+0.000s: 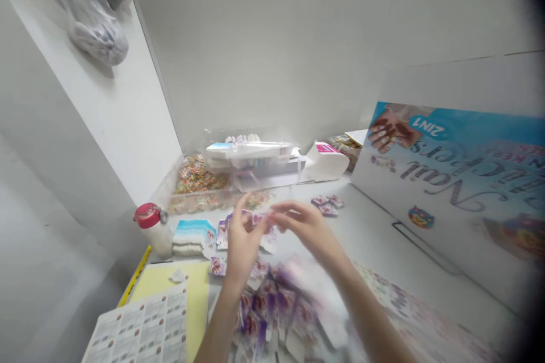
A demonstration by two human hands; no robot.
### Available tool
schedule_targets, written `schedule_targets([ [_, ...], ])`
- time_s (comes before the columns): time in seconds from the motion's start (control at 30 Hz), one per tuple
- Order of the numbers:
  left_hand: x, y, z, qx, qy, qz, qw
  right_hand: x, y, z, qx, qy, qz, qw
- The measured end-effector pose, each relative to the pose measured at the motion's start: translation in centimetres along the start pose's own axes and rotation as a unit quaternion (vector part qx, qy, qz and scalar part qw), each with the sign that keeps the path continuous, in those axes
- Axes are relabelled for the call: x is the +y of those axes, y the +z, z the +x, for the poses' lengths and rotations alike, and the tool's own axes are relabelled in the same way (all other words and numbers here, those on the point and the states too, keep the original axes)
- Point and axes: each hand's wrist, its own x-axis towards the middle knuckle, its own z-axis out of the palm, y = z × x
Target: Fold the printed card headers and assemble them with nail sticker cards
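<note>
The bare, slim left forearm (220,317) rises steeply from the lower edge, leaning slightly right. Its bare left hand (244,232) has the index finger raised and the thumb stretched toward the other side. The bare, slim right forearm (368,300) slants up and leftward to the bare right hand (304,224), wrist bent slightly, fingers curved inward. The fingertips come close together, too blurred to show either grip clearly.

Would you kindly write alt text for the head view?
A person's left hand and right hand hover close together above purple-and-white packets on a white table. A red-lidded bottle stands at left, a large printed box at right.
</note>
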Motion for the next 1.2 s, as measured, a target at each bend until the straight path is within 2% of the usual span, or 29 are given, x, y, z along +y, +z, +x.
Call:
schedule_targets([
  [0.13, 0.2, 0.8, -0.5, -0.049, -0.045, -0.059, 0.996, 0.2, -0.2, -0.3, 0.031, -0.026, -0.077, 0.996],
  [0.27, -0.6, 1.3, -0.4, -0.098, -0.074, -0.090, 0.988, 0.6, -1.1, -0.4, -0.027, -0.025, -0.124, 0.992],
  [0.37, -1.4, 1.4, -0.5, -0.138, -0.075, -0.030, 0.987, 1.2, -2.1, -0.2, -0.013, -0.023, -0.155, 0.988],
  [0.43, -1.9, 1.0, -0.8, -0.167, -0.068, 0.070, 0.981, 2.0, -3.0, 0.2, 0.016, -0.024, -0.182, 0.983],
  [0.5, -2.7, 0.6, -1.2, -0.226, -0.046, 0.215, 0.949, 2.8, -3.9, 0.7, 0.051, -0.036, -0.198, 0.978],
  [0.57, -3.6, 0.2, -1.5, -0.312, -0.017, 0.346, 0.885, 3.3, -4.7, 1.2, 0.082, -0.051, -0.193, 0.976],
  [0.63, -4.7, 0.2, -1.6, -0.369, -0.010, 0.392, 0.843, 3.2, -5.3, 1.3, 0.090, -0.041, -0.152, 0.983],
  [0.73, -5.7, 0.7, -1.5, -0.394, -0.019, 0.400, 0.827, 2.1, -5.5, 0.9, 0.063, 0.008, -0.049, 0.997],
  [0.87, -4.9, 0.6, -1.0, -0.385, -0.018, 0.384, 0.839, 0.6, -4.9, 0.0, 0.036, 0.023, 0.036, 0.998],
  [0.97, -2.8, -0.2, -0.7, -0.374, -0.013, 0.312, 0.873, 0.0, -4.4, -0.4, -0.001, 0.030, 0.096, 0.995],
  [1.03, -1.4, -0.5, -0.6, -0.350, -0.065, 0.146, 0.923, -0.4, -4.0, -0.6, -0.034, 0.028, 0.133, 0.990],
  [1.07, -0.8, -0.6, -0.6, -0.327, -0.099, 0.063, 0.938, -0.6, -3.7, -0.7, -0.043, 0.025, 0.143, 0.988],
  [1.13, 0.0, -0.7, -0.6, -0.272, -0.157, -0.073, 0.947, -1.1, -3.2, -1.0, -0.043, 0.017, 0.144, 0.989],
  [1.2, 0.6, -0.6, -0.8, -0.237, -0.172, -0.116, 0.949, -1.7, -2.6, -1.3, -0.024, 0.005, 0.132, 0.991],
])
